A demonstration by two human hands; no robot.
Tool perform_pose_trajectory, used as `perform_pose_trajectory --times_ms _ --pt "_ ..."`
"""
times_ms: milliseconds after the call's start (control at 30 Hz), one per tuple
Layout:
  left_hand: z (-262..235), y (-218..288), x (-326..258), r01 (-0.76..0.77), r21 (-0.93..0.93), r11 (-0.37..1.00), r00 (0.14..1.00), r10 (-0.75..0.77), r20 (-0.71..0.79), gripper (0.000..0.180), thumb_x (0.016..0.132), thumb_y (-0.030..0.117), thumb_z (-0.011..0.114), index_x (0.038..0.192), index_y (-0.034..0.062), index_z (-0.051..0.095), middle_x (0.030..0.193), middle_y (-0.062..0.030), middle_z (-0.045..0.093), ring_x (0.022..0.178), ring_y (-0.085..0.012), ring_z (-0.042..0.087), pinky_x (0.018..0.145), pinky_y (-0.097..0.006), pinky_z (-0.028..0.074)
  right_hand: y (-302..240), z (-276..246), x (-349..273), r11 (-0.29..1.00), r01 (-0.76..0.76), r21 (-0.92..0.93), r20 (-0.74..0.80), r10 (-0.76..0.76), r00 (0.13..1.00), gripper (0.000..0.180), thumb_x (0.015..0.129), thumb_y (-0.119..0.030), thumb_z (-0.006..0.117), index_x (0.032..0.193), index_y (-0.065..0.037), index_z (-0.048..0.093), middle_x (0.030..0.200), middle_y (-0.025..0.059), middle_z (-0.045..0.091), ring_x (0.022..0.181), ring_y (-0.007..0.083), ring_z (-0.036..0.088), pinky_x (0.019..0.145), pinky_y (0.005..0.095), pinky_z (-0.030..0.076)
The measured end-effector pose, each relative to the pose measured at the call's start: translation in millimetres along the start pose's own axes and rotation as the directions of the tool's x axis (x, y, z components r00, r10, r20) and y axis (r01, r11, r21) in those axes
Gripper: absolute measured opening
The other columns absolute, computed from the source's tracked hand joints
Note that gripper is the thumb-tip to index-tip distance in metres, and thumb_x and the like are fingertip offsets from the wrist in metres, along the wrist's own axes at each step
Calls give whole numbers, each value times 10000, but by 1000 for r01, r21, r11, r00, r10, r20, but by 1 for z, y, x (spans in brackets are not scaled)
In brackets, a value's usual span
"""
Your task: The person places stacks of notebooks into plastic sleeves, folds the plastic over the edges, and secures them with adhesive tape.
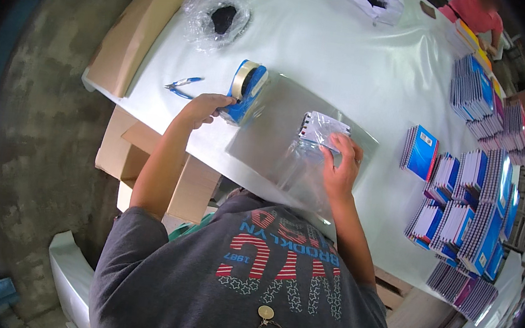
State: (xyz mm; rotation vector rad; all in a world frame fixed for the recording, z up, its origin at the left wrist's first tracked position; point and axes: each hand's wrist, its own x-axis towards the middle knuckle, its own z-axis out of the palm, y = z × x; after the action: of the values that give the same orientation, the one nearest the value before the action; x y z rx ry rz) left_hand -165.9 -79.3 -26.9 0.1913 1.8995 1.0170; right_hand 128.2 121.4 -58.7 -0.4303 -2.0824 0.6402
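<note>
Film wrapping at a white-covered counter [342, 58]. A small white notebook [328, 125] was laid, inside clear film [290, 173], upon a grey sheet [260, 126] in front of the person. The left hand [203, 109] was extended to the blue tape dispenser [258, 87], its fingertips set against the near left side; whether a tape end was pinched in that grip could not be told. The right hand [342, 164] was placed at the near right edge of the notebook, its grip curved with thumb and fingers apart over the film; whether film was caught between them could not be made out. The wrapping was judged to be partly done: the notebook was covered, whereas loose film was left crumpled toward the person, and no strip of tape could be discerned upon it. Blue-handled pliers [188, 81] were left untouched beyond the left hand. At the right, stacked spiral notebooks [486, 233] were arranged in rows, apparently without film, although fine detail could not be resolved there.
</note>
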Motion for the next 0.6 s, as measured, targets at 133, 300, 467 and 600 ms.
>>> perform_pose_trajectory --times_ms 133,300,467,600 --pt "2 -37 -16 -143 -618 773 928 322 187 285 846 294 611 966 40 653 1069 -36 585 943 -135 482 778 -262 429 0 -3 2 999 10 -43 29 -9 1000 474 726 -38 736 1135 -68 498 1057 53 636 980 248 556 882 360 394" --pt "-6 -91 -24 -187 -296 937 982 187 -28 166 834 186 639 848 21 660 914 -43 658 863 -147 590 768 -303 469 0 -3 3 1000 10 -14 31 -9 999 448 729 -37 735 1110 -67 502 1054 63 635 969 248 551 866 359 394" --pt "7 -46 -5 -390 265 882 449 433 -781 202 867 173 616 846 -21 670 697 -71 642 538 -100 540 505 -226 435 5 -1 -1 999 35 -32 1 -35 999 454 724 -48 743 1108 -76 502 1046 65 638 955 241 566 865 368 389" --pt "124 53 -70 -640 -308 704 743 463 -483 189 891 183 571 857 20 660 690 -73 627 513 -90 511 468 -212 396 11 1 -4 999 1 -46 17 0 1000 475 732 -78 741 1148 -99 514 1024 51 630 991 235 555 885 369 378"
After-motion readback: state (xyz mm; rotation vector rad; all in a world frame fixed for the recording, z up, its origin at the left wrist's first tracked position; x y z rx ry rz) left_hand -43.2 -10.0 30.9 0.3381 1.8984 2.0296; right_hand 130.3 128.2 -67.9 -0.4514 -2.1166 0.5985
